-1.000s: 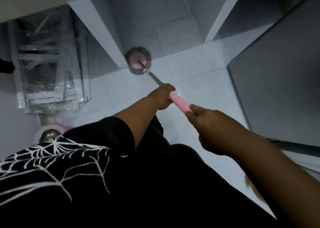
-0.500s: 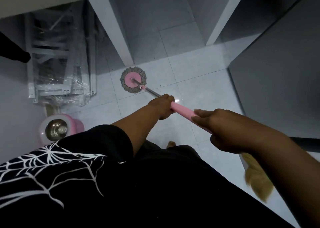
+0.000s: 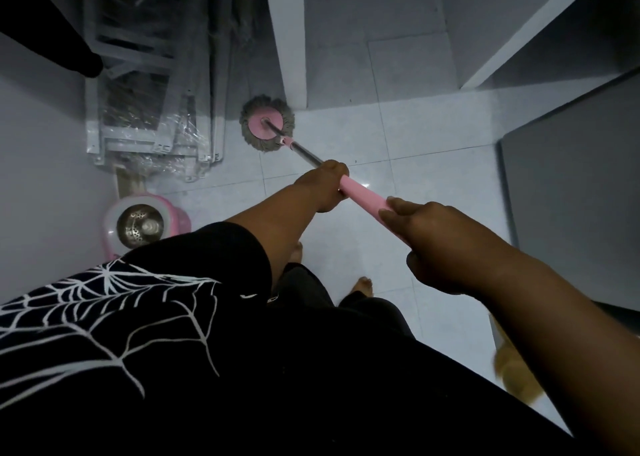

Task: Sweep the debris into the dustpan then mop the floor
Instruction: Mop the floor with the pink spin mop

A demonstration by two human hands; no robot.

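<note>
A spin mop with a round grey head (image 3: 267,123) and pink hub lies flat on the white tiled floor (image 3: 433,137), close to the foot of a white post. Its metal shaft runs back to a pink handle (image 3: 363,199). My left hand (image 3: 323,185) grips the front end of the pink handle. My right hand (image 3: 440,244) grips the handle further back, nearer my body. The rear end of the handle is hidden behind my right hand.
A pink mop bucket with a steel spinner basket (image 3: 142,225) stands at the left by the wall. Plastic-wrapped white frames (image 3: 152,85) lean behind it. A white post (image 3: 287,40) rises beside the mop head. A dark cabinet (image 3: 571,196) is on the right, yellow broom bristles (image 3: 512,372) beside it.
The mop head was pulled back towards me, then pushed forward again beside the white post. Both hands kept their hold on the handle.
</note>
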